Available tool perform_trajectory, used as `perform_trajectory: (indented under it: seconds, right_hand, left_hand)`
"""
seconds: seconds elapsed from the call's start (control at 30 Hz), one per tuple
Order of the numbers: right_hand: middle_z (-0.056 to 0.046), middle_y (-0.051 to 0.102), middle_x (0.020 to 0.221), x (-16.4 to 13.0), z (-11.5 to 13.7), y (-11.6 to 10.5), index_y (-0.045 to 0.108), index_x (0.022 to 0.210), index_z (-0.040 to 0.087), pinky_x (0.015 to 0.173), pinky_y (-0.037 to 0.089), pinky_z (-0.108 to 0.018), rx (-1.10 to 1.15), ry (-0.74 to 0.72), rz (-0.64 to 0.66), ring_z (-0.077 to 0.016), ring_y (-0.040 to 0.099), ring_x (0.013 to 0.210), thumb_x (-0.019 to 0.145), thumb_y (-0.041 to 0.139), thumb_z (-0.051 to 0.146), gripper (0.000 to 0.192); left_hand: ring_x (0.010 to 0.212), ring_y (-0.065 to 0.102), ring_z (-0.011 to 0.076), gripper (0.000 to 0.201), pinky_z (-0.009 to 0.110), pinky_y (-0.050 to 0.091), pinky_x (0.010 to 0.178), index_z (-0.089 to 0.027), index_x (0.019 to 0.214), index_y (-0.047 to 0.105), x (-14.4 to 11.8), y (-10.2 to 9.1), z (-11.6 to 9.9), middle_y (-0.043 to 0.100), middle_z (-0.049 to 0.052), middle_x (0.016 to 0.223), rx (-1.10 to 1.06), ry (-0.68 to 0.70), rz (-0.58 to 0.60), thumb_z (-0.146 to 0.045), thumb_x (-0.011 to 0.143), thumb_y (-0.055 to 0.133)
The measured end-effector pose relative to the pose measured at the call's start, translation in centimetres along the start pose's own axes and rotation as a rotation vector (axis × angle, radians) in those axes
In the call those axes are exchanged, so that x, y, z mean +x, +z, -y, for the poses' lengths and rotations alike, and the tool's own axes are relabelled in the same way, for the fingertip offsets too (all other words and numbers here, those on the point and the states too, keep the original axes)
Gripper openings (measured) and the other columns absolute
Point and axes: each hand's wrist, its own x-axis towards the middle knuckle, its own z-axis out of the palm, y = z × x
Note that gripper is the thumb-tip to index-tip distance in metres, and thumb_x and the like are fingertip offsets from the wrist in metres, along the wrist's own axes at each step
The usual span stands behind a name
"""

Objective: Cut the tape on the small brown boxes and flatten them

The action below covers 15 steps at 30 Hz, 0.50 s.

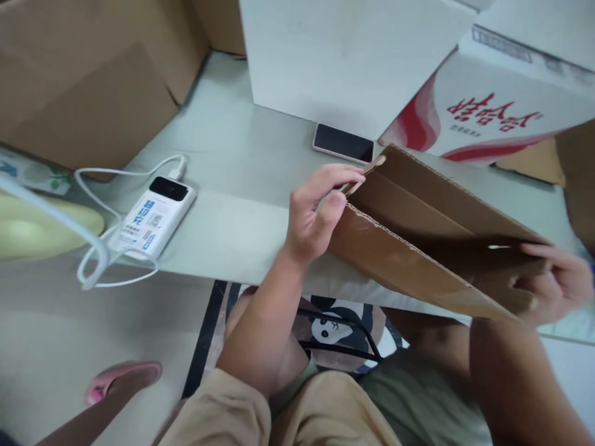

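A brown corrugated cardboard piece (418, 229), folded into a flat box shape, lies tilted over the table's near edge. My left hand (316, 210) pinches its upper left corner flap between thumb and fingers. My right hand (558, 279) grips the cardboard's right end, partly hidden behind it and blurred.
A black phone (343, 143) lies on the pale table (232, 186) behind the cardboard. A white power bank (155, 217) with a looped white cable (100, 260) sits at the left. Brown cartons (93, 80), a white box (348, 56) and a red-printed carton (488, 111) stand behind. A pink slipper (121, 379) is on the floor.
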Motion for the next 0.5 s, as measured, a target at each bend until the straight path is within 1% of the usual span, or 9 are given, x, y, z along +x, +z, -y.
perform_trajectory:
  seconds: [0.03,0.1,0.17,0.2,0.23,0.3,0.33,0.4,0.5]
  right_hand:
    - [-0.003,0.048,0.051,-0.5,-0.3,0.4,0.073,0.063,0.029,0.054,0.031,-0.036,0.074,-0.018,-0.047,-0.0172,0.042,0.053,0.059,0.062,0.060,0.033]
    - [-0.002,0.050,0.057,-1.2,-0.6,1.2,0.083,0.079,0.033,0.063,0.042,-0.041,0.188,-0.062,-0.115,-0.0192,0.047,0.061,0.064,0.068,0.052,0.028]
    - [-0.004,0.056,0.070,-1.6,-0.7,1.5,0.085,0.094,0.039,0.084,0.049,-0.053,0.225,-0.065,-0.133,-0.0241,0.057,0.081,0.073,0.067,0.050,0.029]
    - [-0.005,0.060,0.080,-1.7,-0.7,1.6,0.084,0.098,0.043,0.095,0.048,-0.058,0.233,-0.042,-0.120,-0.0267,0.061,0.093,0.077,0.066,0.051,0.029]
    - [-0.006,0.064,0.091,-1.7,-0.7,1.5,0.083,0.101,0.046,0.105,0.045,-0.059,0.250,-0.010,-0.100,-0.0287,0.062,0.105,0.080,0.064,0.052,0.029]
    - [-0.003,0.067,0.117,-1.8,-0.9,1.5,0.081,0.105,0.050,0.118,0.040,-0.055,0.304,0.078,-0.046,-0.0305,0.059,0.126,0.082,0.063,0.057,0.030]
    - [-0.001,0.066,0.127,-1.8,-1.1,1.5,0.079,0.108,0.051,0.122,0.038,-0.053,0.340,0.132,-0.017,-0.0306,0.056,0.133,0.083,0.062,0.060,0.032]
    - [0.003,0.063,0.138,-1.9,-1.8,1.8,0.073,0.119,0.050,0.125,0.037,-0.055,0.432,0.230,0.045,-0.0316,0.054,0.139,0.082,0.061,0.067,0.042]
    - [0.001,0.063,0.139,-2.3,-3.3,2.1,0.060,0.131,0.046,0.118,0.046,-0.059,0.545,0.296,0.142,-0.0309,0.059,0.134,0.086,0.051,0.072,0.052]
  left_hand:
    - [0.111,0.072,0.0262,0.045,0.046,0.059,0.097,-0.026,0.108,0.077,-0.1,0.5,0.1,0.078,0.007,0.113,0.015,0.008,0.020,-0.055,0.104,0.042]
    - [0.111,0.073,0.0270,0.047,0.047,0.060,0.098,-0.028,0.111,0.079,-0.2,1.4,0.3,0.079,0.006,0.115,0.030,-0.003,0.049,-0.057,0.102,0.044]
    - [0.109,0.074,0.0274,0.049,0.048,0.060,0.100,-0.028,0.106,0.083,-0.3,2.3,0.6,0.080,0.007,0.113,0.043,-0.062,0.055,-0.061,0.100,0.047]
    - [0.108,0.075,0.0276,0.050,0.048,0.059,0.101,-0.028,0.101,0.084,-0.3,2.8,0.8,0.080,0.007,0.110,0.045,-0.105,0.042,-0.064,0.098,0.049]
    - [0.107,0.075,0.0279,0.051,0.049,0.058,0.103,-0.028,0.095,0.085,-0.4,3.3,1.0,0.081,0.008,0.105,0.046,-0.143,0.027,-0.066,0.096,0.051]
    - [0.106,0.075,0.0283,0.053,0.051,0.056,0.106,-0.029,0.088,0.086,-0.5,4.3,1.3,0.081,0.008,0.097,0.046,-0.169,0.012,-0.068,0.095,0.052]
    - [0.106,0.075,0.0283,0.053,0.051,0.056,0.106,-0.029,0.087,0.086,-0.6,4.8,1.5,0.081,0.007,0.093,0.049,-0.164,0.014,-0.067,0.096,0.050]
    - [0.107,0.074,0.0280,0.054,0.051,0.055,0.105,-0.030,0.086,0.086,-0.6,5.7,1.8,0.081,0.007,0.088,0.068,-0.141,0.022,-0.064,0.100,0.045]
    - [0.105,0.074,0.0279,0.061,0.051,0.055,0.105,-0.031,0.078,0.085,-0.7,6.7,2.0,0.079,0.006,0.079,0.131,-0.168,-0.016,-0.067,0.099,0.040]
